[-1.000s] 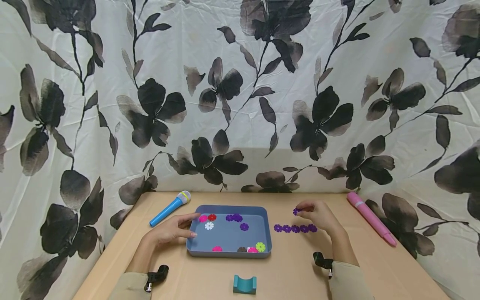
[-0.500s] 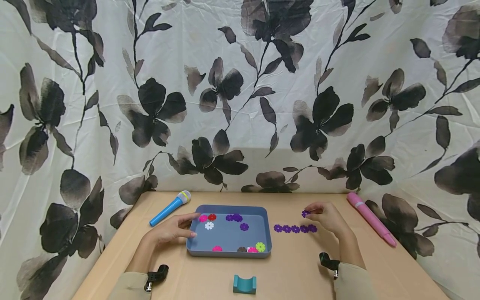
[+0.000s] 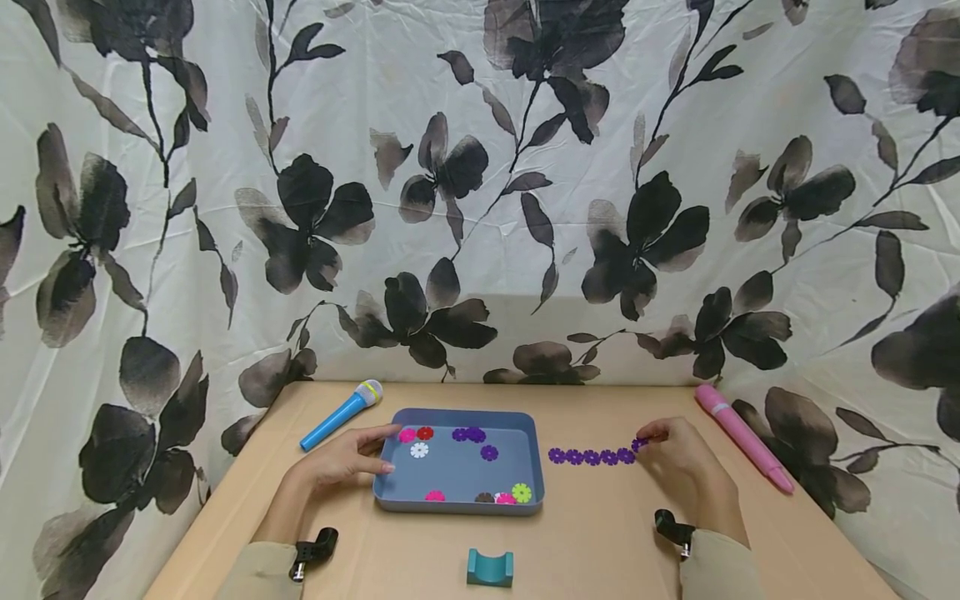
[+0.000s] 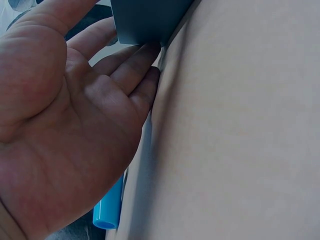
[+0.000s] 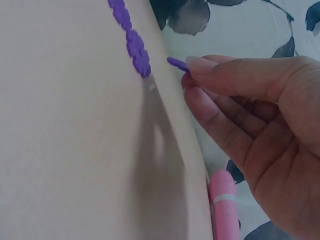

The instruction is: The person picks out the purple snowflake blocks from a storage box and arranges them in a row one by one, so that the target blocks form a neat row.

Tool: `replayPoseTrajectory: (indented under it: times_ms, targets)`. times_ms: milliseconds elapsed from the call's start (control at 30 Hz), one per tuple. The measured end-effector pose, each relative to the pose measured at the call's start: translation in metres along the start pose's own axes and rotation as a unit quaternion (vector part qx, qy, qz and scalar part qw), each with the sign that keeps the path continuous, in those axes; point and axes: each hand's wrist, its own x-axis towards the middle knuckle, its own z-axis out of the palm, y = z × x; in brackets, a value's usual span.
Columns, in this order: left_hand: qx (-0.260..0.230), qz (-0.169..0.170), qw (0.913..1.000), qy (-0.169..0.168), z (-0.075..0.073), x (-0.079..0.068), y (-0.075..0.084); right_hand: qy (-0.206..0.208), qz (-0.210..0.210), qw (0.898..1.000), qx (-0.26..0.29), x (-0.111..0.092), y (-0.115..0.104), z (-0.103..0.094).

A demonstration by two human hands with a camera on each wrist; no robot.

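Observation:
My right hand (image 3: 686, 457) pinches a purple flower-shaped disc (image 3: 639, 444) between thumb and fingertips. In the right wrist view this disc (image 5: 177, 63) is edge-on, raised a little above the table. Just left of it a row of several purple flower discs (image 3: 592, 457) lies on the table. My left hand (image 3: 341, 457) grips the left side of a grey-blue tray (image 3: 457, 508); the left wrist view shows fingers by the tray's corner (image 4: 145, 22). Inside the tray are purple discs (image 3: 489, 452), a white one (image 3: 419, 450), and several in pink, red, brown and green.
A blue toy microphone (image 3: 341, 417) lies behind my left hand. To the right of my right hand lies a thick pink pen-like stick (image 3: 746, 437). A teal curved block (image 3: 490, 568) stands near the front. A floral curtain (image 3: 480, 208) hangs behind the table.
My right hand has moved right and nearer to me with the purple disc, from above the row to its right end. My left hand and the tray stay put.

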Motion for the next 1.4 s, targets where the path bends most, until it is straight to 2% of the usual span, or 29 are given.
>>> replayPoseTrajectory:
  times_ms: [133, 267, 533, 1167, 1300, 1400]
  targets:
    - [0.004, 0.0, 1.0, 0.001, 0.0, 0.0, -0.001, -0.009, 0.014, 1.0, 0.004, -0.003, 0.005, -0.001]
    - [0.009, -0.001, 1.0, 0.002, 0.0, 0.0, -0.002, -0.011, 0.045, 0.999, 0.001, -0.004, 0.01, 0.001]
    - [0.001, -0.004, 1.0, 0.002, 0.001, 0.0, -0.002, -0.003, 0.062, 0.998, -0.006, -0.005, 0.014, 0.005]
    - [0.004, -0.001, 1.0, -0.001, 0.0, 0.001, -0.001, -0.007, 0.063, 0.998, -0.021, -0.004, 0.01, 0.006]
    - [0.006, -0.002, 1.0, -0.001, 0.0, 0.0, 0.0, 0.001, 0.05, 0.998, -0.025, -0.003, 0.001, 0.002]
    - [0.004, -0.004, 1.0, 0.0, -0.001, 0.0, 0.001, 0.021, 0.02, 0.999, -0.031, 0.0, -0.011, 0.0]
